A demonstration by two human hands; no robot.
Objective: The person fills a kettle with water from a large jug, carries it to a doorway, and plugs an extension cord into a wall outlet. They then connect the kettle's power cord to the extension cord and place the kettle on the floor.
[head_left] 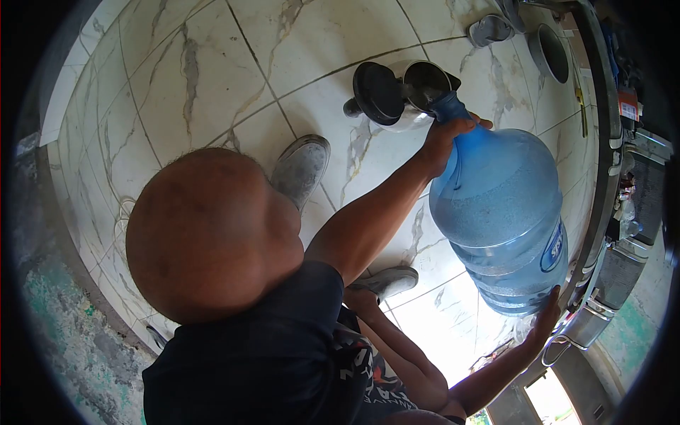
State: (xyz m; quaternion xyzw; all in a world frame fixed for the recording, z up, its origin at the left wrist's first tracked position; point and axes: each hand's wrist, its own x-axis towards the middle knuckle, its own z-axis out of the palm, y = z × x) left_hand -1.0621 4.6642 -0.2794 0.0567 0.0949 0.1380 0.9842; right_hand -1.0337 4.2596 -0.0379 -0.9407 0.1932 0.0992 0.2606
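The left hand point(450, 145) is closed around the neck of the tilted blue water bottle point(496, 219); the right hand point(545, 315) contacts its base, finger closure indeterminate. The bottle mouth meets the metal kettle's point(404, 122) opening, beside the raised black lid point(377, 92), above the tiled floor point(234, 78).

Both hands point(446, 142) are bare. Well back from the hand, above the elbow, a plain short sleeve point(322, 287) ends in a straight hem, the same dark navy as the shirt point(237, 365). Farther from the hand, a print point(365, 372) shows pale letters and reddish patches. The shoes point(302, 170) are grey, round-toed and scuffed, with paler rims.
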